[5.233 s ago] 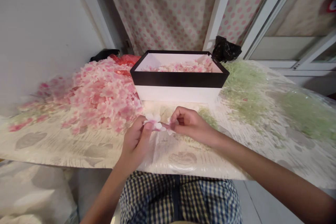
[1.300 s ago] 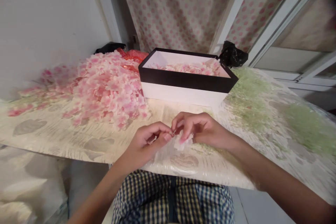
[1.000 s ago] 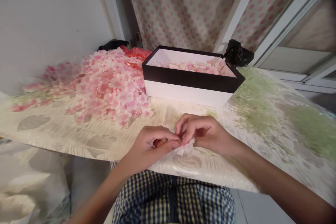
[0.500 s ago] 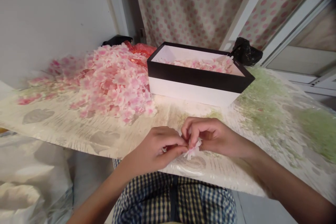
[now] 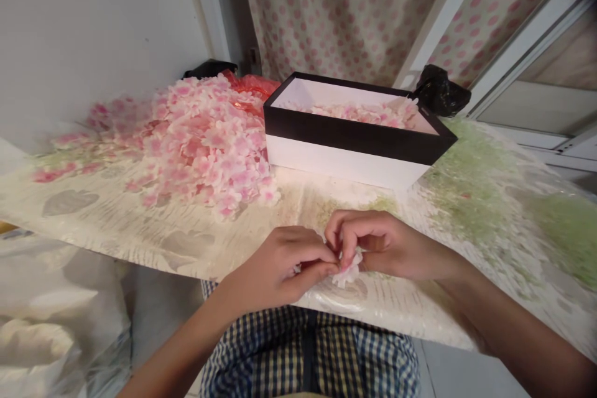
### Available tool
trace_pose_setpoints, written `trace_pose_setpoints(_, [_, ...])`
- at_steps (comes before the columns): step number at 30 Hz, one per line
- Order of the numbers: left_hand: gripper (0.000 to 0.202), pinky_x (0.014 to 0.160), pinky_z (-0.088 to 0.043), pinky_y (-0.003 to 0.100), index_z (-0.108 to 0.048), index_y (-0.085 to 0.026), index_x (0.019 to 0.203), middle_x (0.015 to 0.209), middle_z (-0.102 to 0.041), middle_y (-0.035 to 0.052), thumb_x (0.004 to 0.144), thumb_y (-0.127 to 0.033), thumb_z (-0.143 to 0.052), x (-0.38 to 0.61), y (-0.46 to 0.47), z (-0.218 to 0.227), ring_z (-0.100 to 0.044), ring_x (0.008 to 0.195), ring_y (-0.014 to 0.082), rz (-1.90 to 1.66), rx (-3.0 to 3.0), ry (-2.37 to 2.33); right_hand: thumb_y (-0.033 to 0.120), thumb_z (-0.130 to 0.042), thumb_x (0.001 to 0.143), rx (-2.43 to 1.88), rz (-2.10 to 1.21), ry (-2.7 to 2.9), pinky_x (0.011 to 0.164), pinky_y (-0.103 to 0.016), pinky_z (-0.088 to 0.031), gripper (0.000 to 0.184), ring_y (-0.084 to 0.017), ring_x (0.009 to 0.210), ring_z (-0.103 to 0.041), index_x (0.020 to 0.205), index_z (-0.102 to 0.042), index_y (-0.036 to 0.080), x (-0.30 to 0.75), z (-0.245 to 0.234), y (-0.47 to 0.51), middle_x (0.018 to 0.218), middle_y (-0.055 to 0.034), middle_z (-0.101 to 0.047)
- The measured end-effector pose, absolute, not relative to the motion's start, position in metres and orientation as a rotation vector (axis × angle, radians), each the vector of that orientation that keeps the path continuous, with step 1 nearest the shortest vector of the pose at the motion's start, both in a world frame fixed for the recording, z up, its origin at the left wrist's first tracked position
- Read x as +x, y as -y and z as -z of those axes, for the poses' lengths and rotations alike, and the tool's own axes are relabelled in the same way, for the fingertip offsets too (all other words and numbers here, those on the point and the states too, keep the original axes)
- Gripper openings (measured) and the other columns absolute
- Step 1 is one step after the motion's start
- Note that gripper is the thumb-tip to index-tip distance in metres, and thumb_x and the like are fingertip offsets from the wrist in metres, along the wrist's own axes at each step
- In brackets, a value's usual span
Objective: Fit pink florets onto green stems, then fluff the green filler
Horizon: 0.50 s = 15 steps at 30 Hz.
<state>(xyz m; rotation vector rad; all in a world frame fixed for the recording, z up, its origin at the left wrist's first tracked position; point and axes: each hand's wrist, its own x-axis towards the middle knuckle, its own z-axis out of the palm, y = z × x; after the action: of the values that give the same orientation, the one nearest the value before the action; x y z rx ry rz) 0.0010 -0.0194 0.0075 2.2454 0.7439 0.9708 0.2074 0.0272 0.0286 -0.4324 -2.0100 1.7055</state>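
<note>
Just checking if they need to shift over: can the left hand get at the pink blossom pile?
Probably yes. The left hand sits just short of the pile, and nothing stands between them. It is pinching a pale blossom with the right hand, though, so it would likely have to let go first.

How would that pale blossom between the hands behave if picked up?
The pale blossom looks light and floppy: its thin petals crumple where the left hand and right hand pinch it. Set down loose, it would probably shift easily.
</note>
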Motion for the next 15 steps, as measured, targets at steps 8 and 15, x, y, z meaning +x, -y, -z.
trace_pose_setpoints(8, [0.014, 0.069, -0.046, 0.026, -0.067, -0.019, 0.086, 0.075, -0.067, 0.0016, 0.092, -0.018, -0.054, 0.0027, 0.0191, -0.0092, -0.061, 0.070, 0.0134, -0.852, 2.269, -0.738, 0.004, -0.067, 0.078, -0.544, -1.660, 2.123, 0.068, -0.022, -0.046, 0.015, -0.010, 0.078, -0.056, 0.071, -0.063, 0.018, 0.2033, -0.0282, -0.0264, 0.081, 0.0006, -0.055])
trace_pose_setpoints(15, [0.024, 0.070, -0.050, 0.024, -0.068, -0.023, 0.110, 0.085, -0.068, 0.0039, 0.096, -0.020, -0.048, -0.0031, 0.0153, -0.0044, -0.062, 0.076, 0.0132, -1.264, 1.844, -0.780, 0.017, -0.073, 0.079, -0.500, -1.726, 1.633, 0.071, -0.025, -0.047, 0.014, -0.011, 0.079, -0.061, 0.076, -0.059, 0.018, 0.1991, -0.0255, -0.0311, 0.089, -0.0007, -0.063])
